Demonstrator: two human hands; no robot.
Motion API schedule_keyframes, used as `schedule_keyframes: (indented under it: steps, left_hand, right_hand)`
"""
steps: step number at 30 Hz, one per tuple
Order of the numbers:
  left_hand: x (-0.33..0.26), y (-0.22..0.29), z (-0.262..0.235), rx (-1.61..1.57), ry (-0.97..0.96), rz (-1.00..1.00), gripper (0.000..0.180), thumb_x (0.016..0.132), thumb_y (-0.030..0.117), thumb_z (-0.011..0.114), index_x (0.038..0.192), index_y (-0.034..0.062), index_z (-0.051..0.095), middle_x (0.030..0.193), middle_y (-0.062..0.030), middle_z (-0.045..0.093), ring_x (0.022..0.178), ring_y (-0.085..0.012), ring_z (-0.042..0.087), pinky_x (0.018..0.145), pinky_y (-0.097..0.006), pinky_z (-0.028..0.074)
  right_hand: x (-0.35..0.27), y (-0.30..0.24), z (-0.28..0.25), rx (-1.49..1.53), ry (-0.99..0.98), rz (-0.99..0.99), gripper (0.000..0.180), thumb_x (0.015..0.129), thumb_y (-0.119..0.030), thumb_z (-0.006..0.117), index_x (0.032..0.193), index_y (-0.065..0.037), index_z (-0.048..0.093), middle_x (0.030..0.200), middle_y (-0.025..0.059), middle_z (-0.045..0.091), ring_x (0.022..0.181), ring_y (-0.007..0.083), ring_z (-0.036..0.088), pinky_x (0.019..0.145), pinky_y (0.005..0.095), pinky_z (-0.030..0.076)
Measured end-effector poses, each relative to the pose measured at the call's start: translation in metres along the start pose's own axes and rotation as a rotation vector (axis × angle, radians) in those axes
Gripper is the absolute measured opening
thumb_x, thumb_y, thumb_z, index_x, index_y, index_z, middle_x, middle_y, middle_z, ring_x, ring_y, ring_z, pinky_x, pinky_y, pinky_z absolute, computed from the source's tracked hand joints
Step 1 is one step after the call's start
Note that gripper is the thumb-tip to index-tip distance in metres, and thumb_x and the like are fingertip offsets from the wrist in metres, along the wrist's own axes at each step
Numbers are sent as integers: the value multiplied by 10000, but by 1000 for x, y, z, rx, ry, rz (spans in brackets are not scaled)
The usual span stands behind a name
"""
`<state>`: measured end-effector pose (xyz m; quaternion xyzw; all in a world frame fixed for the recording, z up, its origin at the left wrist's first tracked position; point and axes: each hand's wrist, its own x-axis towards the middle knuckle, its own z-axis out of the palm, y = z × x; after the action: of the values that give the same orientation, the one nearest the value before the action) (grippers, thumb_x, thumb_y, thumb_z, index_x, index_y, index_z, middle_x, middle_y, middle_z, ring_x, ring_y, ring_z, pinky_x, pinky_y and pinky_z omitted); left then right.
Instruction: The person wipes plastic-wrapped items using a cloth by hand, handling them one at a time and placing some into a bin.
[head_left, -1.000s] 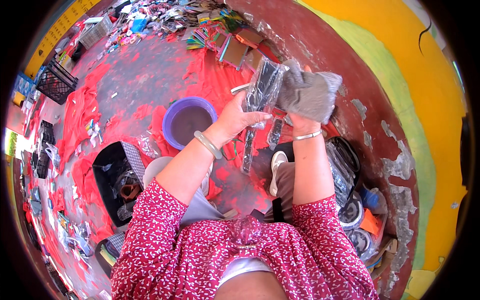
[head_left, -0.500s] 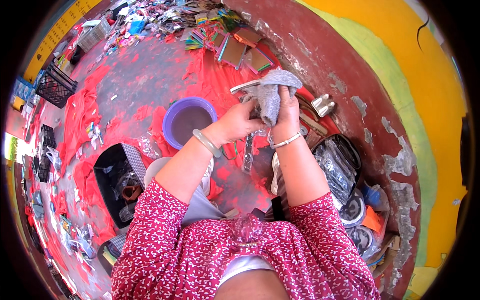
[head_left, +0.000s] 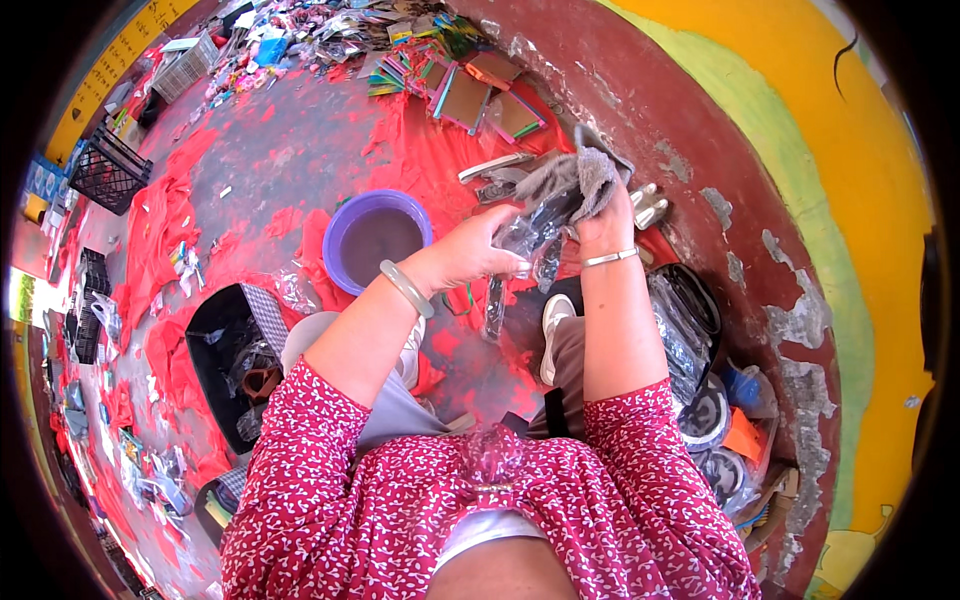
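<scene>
My left hand (head_left: 472, 248) grips a dark item in shiny clear plastic (head_left: 541, 228) between thumb and fingers; its kind I cannot make out. Close against that item is a grey cloth (head_left: 592, 180), bunched in my right hand (head_left: 607, 222), whose fingers are mostly hidden by the cloth. Beyond the hands lie grey, flat, elongated objects (head_left: 495, 168) on the red floor covering. Just right of my right hand is a silvery pair of shoe-shaped things (head_left: 648, 205).
Left of my hands stands a purple basin (head_left: 330, 245) of murky water. An open black case (head_left: 205, 350) lies by my left leg; a dark bag with plastic-wrapped items (head_left: 680, 320) is at right. A peeling wall (head_left: 720, 210) borders the right side; notebooks (head_left: 465, 100) lie ahead.
My hands have moved apart, the right one going right with the cloth. The plastic-wrapped item now shows between them, and my left fingers have opened wider around it.
</scene>
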<state>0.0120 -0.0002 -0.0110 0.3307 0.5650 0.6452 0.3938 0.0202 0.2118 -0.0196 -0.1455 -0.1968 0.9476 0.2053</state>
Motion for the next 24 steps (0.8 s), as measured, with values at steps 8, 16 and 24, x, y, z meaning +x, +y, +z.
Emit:
schedule_keyframes:
  steps: [8,16,24]
  left_hand:
    - [4,5,-5,-457,193,165,544,743,-41,645,1234,26,422,1034,-64,561,887,-161,590,775,-295,495]
    - [11,17,5,-160,362,387,469,778,7,632,1198,52,429,1130,-67,524,1030,-152,515,874,-304,436]
    - [7,-7,0,-19,309,341,654,731,9,674,1289,50,335,1211,-44,461,1115,-148,457,944,-308,383]
  right_hand:
    - [-43,4,38,61,-311,73,455,965,-342,253,1214,-12,443,1181,139,537,1084,292,522,946,440,406]
    - [-66,46,45,-678,-466,-113,641,876,-164,564,1394,-62,201,1194,62,502,1071,182,511,948,339,388]
    - [-57,72,37,-796,-367,-446,475,842,50,522,1294,-26,394,1062,56,580,957,110,534,852,248,420]
